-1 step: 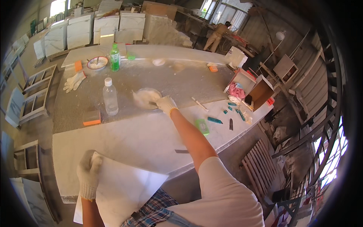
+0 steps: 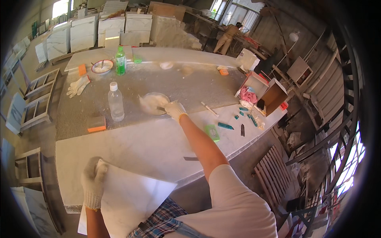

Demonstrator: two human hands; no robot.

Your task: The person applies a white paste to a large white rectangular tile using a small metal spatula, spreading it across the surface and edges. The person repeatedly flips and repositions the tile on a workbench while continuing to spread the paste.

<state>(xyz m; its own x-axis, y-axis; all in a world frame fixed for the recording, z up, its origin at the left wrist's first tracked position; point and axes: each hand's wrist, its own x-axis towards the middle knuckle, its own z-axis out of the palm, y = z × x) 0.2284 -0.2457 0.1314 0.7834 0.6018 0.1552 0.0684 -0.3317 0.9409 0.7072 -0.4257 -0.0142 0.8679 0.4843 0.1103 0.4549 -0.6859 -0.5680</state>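
At the bench, a white slab, lower end cut off by the frame, is clamped in the left hand's fingers; a blurred bowl sits just left of the right hand, fingers closed around a flat tool, its handle hidden.

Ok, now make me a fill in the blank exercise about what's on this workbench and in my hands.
The left hand in a white knitted glove holds a flat, grey-veined slab coloured ____.
The right hand, gloved alike, holds a flat grey blade at a round bowl; the clear plastic bottle with a white cap stands to that bowl's ____.
The red-rimmed white bowl stands beside a labelled plastic bottle coloured ____.
The crumpled cloth near the open brown box is ____.
Missing words: white; left; green; pink.
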